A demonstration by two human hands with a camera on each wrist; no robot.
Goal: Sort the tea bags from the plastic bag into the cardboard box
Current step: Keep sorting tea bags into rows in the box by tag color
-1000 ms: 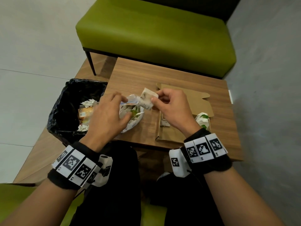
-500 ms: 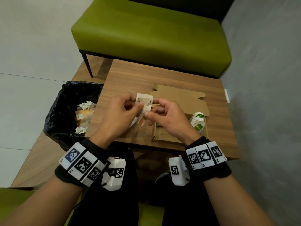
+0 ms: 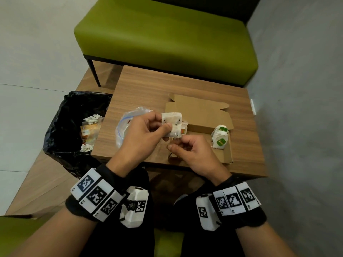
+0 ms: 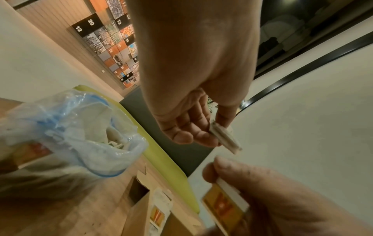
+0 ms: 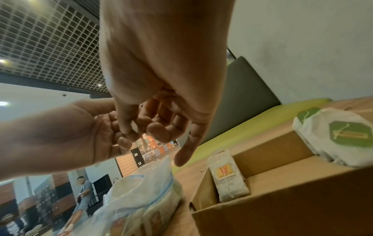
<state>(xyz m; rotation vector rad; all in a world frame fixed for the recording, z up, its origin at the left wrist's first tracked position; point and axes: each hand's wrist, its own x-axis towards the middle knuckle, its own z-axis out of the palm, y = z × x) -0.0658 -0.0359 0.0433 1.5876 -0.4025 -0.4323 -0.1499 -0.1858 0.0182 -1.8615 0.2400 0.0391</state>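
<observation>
Here your left hand (image 3: 146,134) pinches a tea bag (image 3: 171,124) upright above the desk (image 3: 144,86), probably so its string hangs free; your right hand (image 3: 193,151), just below, nips the orange-and-white tag (image 4: 226,206), likely to tidy it before boxing; the bag is pale, flat, speckled with dark leaf; the plastic bag (image 3: 128,117) lies open to the left, more bags inside; the cardboard box (image 3: 204,115) sits right, green-tagged bags (image 3: 220,139) at its right end.

A matt, wood-grain brown table (image 3: 148,86) bears a plain brown cardboard box (image 3: 202,110), a crinkled glossy clear plastic bag (image 3: 126,117) and white, porous paper tea bags (image 3: 220,140).
</observation>
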